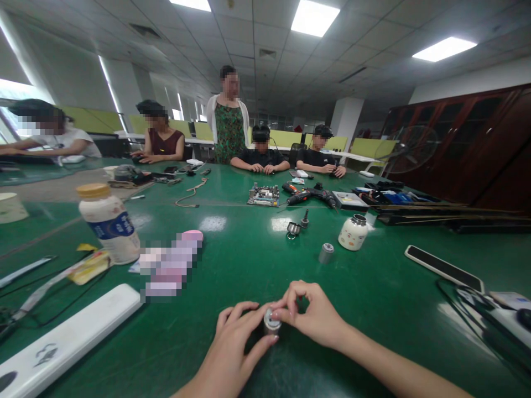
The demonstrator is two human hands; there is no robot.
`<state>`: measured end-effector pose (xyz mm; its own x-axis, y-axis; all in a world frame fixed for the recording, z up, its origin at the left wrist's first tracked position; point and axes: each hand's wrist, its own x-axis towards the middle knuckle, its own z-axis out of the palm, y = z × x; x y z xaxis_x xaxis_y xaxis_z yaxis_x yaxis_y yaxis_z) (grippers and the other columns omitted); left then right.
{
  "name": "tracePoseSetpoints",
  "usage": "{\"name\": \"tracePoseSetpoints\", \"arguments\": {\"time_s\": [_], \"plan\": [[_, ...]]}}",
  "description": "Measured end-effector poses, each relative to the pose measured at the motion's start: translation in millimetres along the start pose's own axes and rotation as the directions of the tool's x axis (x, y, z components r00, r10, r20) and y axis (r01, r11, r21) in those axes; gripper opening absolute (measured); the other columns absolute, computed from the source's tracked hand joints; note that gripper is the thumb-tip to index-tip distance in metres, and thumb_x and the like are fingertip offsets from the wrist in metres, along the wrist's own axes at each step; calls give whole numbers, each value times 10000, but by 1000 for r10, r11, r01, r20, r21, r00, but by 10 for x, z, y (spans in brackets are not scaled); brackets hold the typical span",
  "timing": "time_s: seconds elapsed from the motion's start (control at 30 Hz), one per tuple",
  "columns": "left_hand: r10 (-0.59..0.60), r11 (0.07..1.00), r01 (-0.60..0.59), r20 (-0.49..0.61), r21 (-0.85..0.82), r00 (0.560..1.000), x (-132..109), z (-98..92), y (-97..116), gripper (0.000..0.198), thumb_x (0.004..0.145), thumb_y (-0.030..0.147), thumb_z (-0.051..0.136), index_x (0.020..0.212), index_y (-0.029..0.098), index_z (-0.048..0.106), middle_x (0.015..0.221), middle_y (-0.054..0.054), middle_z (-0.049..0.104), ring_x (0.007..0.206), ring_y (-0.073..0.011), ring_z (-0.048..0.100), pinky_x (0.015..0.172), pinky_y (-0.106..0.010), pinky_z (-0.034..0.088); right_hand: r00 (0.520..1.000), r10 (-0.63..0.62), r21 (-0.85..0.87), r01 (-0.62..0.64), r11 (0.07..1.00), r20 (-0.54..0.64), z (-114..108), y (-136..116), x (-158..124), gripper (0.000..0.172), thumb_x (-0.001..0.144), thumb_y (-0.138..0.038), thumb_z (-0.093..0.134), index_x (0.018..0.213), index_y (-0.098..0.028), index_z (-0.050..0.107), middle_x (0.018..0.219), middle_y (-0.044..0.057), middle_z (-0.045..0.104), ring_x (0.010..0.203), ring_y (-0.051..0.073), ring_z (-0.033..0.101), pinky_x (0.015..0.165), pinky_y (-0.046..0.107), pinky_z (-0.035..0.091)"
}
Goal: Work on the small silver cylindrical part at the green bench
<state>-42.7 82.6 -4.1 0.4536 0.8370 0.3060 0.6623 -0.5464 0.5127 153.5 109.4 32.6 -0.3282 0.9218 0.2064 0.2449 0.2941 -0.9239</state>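
Note:
Low in the middle of the head view, a small silvery metal cylinder (272, 327) stands upright on the green table. My left hand (238, 337) is closed around it, thumb on the near side and fingers on the far left. The fingertips of my right hand (313, 312) are pinched at the cylinder's top rim; whether they hold a small part there I cannot make out. Beyond my hands stands a similar metal cylinder (326, 253). A white flask body (353, 232) with its mouth uncovered, a shiny metal cup-like piece (293, 229) and a small dark stopper-like part (305, 218) are farther back.
To the left are a white power strip (78, 342), a bottle with an orange cap (108, 224) and a blurred pink item (176, 265). A phone (443, 269) and cables lie right. Farther off are a circuit board (263, 194), a power drill (315, 194) and several people.

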Motion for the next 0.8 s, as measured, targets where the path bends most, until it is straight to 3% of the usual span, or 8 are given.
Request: {"name": "tracePoseSetpoints", "arguments": {"time_s": [0.07,0.13,0.27,0.37,0.53,0.7,0.8], "plan": [[-4,1000,4,1,2,1000,-2,-2,5,445,871,315,623,1303,369,535,1205,-18,651,1095,-247,557,919,-409,445,1000,-9,62,11,998,-27,4,-4,-5,427,705,-468,753,533,-196,472,619,41,670,773,248,702,675,326,471],[-4,1000,4,3,1,1000,-4,-6,9,443,873,314,621,1304,367,533,1209,-19,649,1102,-249,552,920,-409,439,998,-41,78,45,996,-44,8,-13,-11,420,725,-448,743,534,-195,468,649,43,692,779,238,707,749,350,467],[7,1000,-7,10,-5,1000,-2,-9,12,466,889,322,601,1339,373,491,1219,-19,644,1104,-243,550,924,-405,428,998,-69,-60,69,996,-9,24,-11,-16,392,762,-414,724,523,-193,506,703,40,728,763,216,691,855,393,416],[11,1000,-11,4,-1,1000,4,-3,14,488,883,313,609,1350,366,479,1215,-25,647,1099,-241,554,919,-397,431,998,-59,-130,54,990,-37,48,9,-20,393,733,-428,745,510,-194,522,657,33,703,724,207,666,783,362,441],[4,1000,-4,18,-5,1000,5,-6,15,468,891,315,597,1342,363,485,1237,-20,637,1110,-244,542,931,-412,421,996,0,-38,-3,999,-93,54,-27,-31,391,616,-424,822,546,-191,516,627,23,677,641,177,627,662,308,465],[-21,999,22,34,-24,999,-2,-18,21,409,895,316,590,1298,359,530,1218,-12,639,1126,-248,526,938,-424,410,999,-39,18,38,999,26,9,-84,-32,203,720,-303,747,713,-191,578,887,49,735,563,106,550,565,250,441],[-27,999,28,42,-29,999,3,-16,21,453,894,307,594,1331,368,492,1227,-8,635,1138,-249,517,943,-427,405,997,-34,-27,36,999,72,3,-54,-33,115,760,-264,695,727,-190,614,825,36,735,494,93,515,488,230,400]]}}
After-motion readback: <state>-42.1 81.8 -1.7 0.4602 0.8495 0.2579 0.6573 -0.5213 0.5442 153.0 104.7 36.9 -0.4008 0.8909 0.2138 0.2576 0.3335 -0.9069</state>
